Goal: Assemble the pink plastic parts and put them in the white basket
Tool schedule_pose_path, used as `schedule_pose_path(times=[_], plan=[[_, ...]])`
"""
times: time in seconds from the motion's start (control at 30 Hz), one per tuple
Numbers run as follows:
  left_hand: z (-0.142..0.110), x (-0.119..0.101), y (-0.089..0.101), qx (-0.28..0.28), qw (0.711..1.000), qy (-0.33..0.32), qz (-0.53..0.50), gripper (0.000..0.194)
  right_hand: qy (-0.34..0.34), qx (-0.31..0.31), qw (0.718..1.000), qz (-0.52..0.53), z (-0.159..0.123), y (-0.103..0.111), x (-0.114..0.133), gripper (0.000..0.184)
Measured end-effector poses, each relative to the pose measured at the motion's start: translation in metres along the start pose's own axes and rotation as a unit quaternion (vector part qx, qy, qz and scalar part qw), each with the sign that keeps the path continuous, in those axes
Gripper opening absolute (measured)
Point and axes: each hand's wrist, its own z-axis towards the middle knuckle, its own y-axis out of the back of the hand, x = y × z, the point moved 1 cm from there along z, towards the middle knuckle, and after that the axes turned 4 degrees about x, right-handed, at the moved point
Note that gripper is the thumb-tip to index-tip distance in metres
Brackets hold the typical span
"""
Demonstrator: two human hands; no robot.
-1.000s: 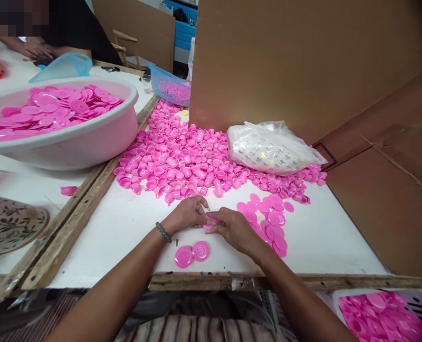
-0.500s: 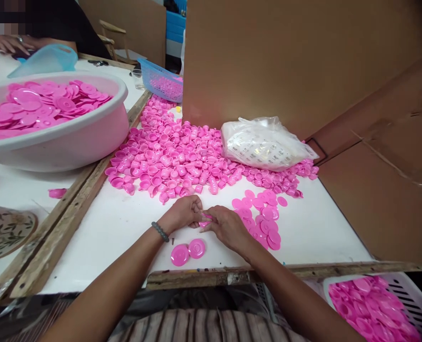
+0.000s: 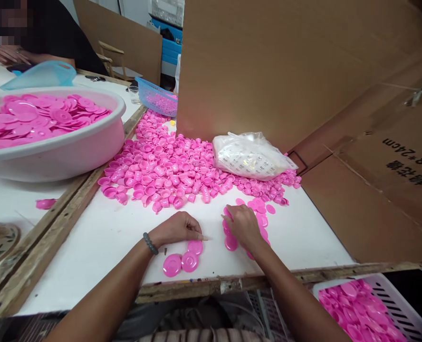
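Pink saucers (image 3: 231, 243), overall: loose ones overlapped on the white tabletop (image 3: 90, 247), under and around the right hand (image 3: 244, 227); three more lay near the front edge.
Cup heap: loads of pink cups (image 3: 182, 176) covered the far side, neither hand on them.
Right hand: over the loose saucers, so I'd call it the pick-up step. Couldn't tell whether its fingers had one pinched.
Next grab: imo it called for peeling off just one, given the overlap.
Left hand (image 3: 177, 229): fingers curled together, couldn't tell if gripping anything.
Saucer trio (image 3: 189, 261): only two lay there half a second earlier, when both hands met over a pink piece; now the hands were apart.
Third saucer (image 3: 196, 247): the newcomer, right by the left fingertips.
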Motion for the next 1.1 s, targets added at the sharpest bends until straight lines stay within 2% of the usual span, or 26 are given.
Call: schedule_pose_path(times=[0.07, 0.13, 0.23, 0.3, 0.37, 0.43, 0.5, 0.6, 0.63, 0.73, 0.8, 0.93, 1.1], plan=[[0.000, 0.000, 0.000, -0.017, 1.000, -0.004, -0.016, 0.033, 0.015, 0.014, 1.000, -0.019, 0.007, -0.001, 0.002, 0.024], [0.002, 0.000, 0.001, -0.049, 0.998, -0.008, -0.029, 0.034, 0.015, 0.002, 1.000, 0.003, 0.010, -0.002, 0.006, 0.028], [0.005, 0.001, 0.001, -0.113, 0.993, -0.007, -0.024, 0.034, -0.008, -0.021, 0.991, 0.135, 0.011, -0.004, 0.010, 0.027], [0.007, 0.003, 0.001, -0.165, 0.986, 0.001, -0.008, 0.034, -0.036, -0.018, 0.963, 0.267, 0.009, -0.008, 0.012, 0.026], [0.009, 0.003, 0.000, -0.210, 0.978, 0.010, 0.014, 0.039, -0.059, 0.015, 0.920, 0.388, 0.008, -0.012, 0.016, 0.025], [0.010, 0.003, -0.001, -0.233, 0.971, 0.018, 0.040, 0.043, -0.064, 0.055, 0.889, 0.451, 0.008, -0.016, 0.022, 0.026], [0.011, 0.003, -0.003, -0.232, 0.970, 0.019, 0.063, 0.044, -0.049, 0.042, 0.899, 0.434, 0.012, -0.016, 0.028, 0.026], [0.012, 0.002, -0.004, -0.221, 0.971, 0.014, 0.090, 0.043, -0.005, -0.040, 0.950, 0.310, 0.028, -0.011, 0.032, 0.024], [0.012, 0.003, -0.004, -0.219, 0.971, 0.013, 0.097, 0.043, 0.010, -0.049, 0.962, 0.269, 0.035, -0.011, 0.032, 0.022], [0.013, 0.005, -0.004, -0.217, 0.970, 0.012, 0.113, 0.041, 0.036, -0.016, 0.978, 0.203, 0.052, -0.012, 0.031, 0.014], [0.013, 0.006, -0.005, -0.214, 0.970, 0.006, 0.112, 0.039, 0.039, 0.007, 0.979, 0.201, 0.056, -0.014, 0.030, 0.003], [0.013, 0.009, -0.006, -0.215, 0.970, -0.012, 0.114, 0.040, 0.053, 0.005, 0.972, 0.227, 0.044, -0.013, 0.028, 0.014], [0.013, 0.011, -0.007, -0.222, 0.969, -0.019, 0.105, 0.040, 0.096, -0.019, 0.943, 0.319, 0.014, -0.009, 0.030, 0.014]])
